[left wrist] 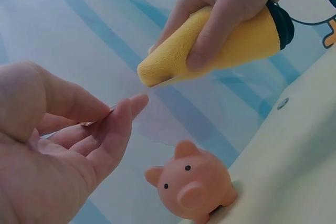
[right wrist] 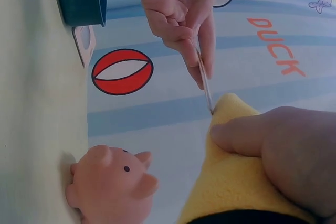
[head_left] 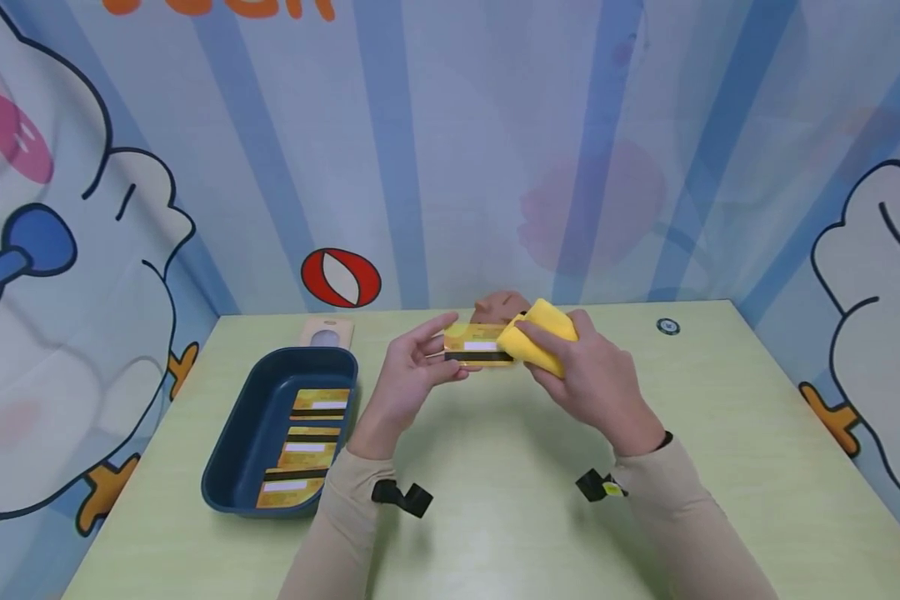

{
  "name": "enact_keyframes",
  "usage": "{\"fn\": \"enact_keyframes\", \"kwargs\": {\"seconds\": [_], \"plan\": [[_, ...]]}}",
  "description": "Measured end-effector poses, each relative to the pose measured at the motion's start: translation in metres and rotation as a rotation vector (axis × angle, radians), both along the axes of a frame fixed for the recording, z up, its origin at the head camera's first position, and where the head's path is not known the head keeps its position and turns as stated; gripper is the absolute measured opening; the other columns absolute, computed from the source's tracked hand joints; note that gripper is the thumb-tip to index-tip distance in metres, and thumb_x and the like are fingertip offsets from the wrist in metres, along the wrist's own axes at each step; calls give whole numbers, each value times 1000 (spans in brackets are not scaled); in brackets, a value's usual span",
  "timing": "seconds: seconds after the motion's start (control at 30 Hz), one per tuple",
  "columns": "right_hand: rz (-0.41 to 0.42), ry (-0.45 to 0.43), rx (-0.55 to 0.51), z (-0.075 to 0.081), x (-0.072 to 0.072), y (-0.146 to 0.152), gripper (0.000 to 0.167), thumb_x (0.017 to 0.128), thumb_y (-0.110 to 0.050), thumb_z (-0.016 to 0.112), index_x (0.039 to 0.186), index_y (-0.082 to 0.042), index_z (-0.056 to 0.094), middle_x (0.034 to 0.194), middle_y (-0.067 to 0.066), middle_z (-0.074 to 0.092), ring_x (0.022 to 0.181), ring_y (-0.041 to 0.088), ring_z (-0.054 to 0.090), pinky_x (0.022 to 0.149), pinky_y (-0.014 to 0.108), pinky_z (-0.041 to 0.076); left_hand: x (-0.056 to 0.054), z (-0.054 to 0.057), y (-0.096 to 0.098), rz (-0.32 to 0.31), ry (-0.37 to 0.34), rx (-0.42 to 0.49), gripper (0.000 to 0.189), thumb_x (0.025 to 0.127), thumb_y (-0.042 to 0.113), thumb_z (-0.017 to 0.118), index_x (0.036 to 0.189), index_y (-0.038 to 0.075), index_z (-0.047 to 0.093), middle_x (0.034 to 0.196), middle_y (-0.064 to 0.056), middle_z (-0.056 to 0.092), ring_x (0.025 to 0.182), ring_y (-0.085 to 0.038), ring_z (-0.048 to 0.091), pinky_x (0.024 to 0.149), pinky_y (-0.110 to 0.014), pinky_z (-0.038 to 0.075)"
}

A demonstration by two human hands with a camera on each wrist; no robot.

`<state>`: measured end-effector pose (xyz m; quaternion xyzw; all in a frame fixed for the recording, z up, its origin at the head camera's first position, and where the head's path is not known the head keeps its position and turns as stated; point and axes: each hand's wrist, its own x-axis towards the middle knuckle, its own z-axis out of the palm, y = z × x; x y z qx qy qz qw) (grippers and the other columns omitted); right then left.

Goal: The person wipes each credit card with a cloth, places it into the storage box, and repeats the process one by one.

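In the head view my left hand pinches a gold card between thumb and fingers. The card bears a black stripe and a white strip. Edge-on, it shows as a thin line in the right wrist view. My right hand grips a yellow cloth, bunched and dark at one end, with the card's right end tucked into its fold. Both hands are raised above the table. A pink piggy bank stands behind them, partly hidden by the card and cloth in the head view.
A dark blue tray stands on the table's left, with three gold cards along its right side. Behind it lies a pale flat piece with a grey circle. A dark round chip lies at the back right, near the printed backdrop.
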<state>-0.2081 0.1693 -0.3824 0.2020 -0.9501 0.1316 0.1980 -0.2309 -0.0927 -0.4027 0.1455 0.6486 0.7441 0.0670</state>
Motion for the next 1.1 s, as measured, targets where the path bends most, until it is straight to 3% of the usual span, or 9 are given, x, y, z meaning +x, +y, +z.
{"fn": "enact_keyframes", "kwargs": {"seconds": [0.17,0.33,0.57,0.87,1.1], "plan": [[-4,-17,-12,1,-1,2,60,93,-34,81,149,-31,61,124,26,56,76,30,62,53,46,57,0,1,-1,-8,-2,-20,67,99,-13,58,160,6,42,143,-24,63,112,-44,72,86,-31,63],[0,-29,-39,1,0,6,61,93,-34,80,151,-31,59,127,26,55,74,29,61,51,44,55,2,4,-3,17,-15,-81,66,99,-11,57,160,10,44,142,-22,64,104,-32,77,86,-31,63],[-18,-80,-62,-3,-2,18,61,94,-36,78,152,-30,58,125,25,53,68,25,58,49,39,50,9,11,-12,29,-31,-220,62,99,-8,59,157,11,47,142,-19,65,107,-34,76,89,-34,63],[-51,-187,-54,-18,-8,41,65,95,-36,75,156,-27,53,121,26,50,65,24,55,47,36,47,18,23,-42,26,-26,-329,63,99,-6,62,157,15,47,143,-20,63,114,-35,71,93,-40,62],[-74,-313,-49,-30,-15,57,66,97,-34,69,159,-24,47,124,30,48,73,27,57,50,37,47,24,30,-73,76,-22,-434,64,100,-2,64,159,15,44,142,-21,63,114,-35,70,88,-38,64]]}}
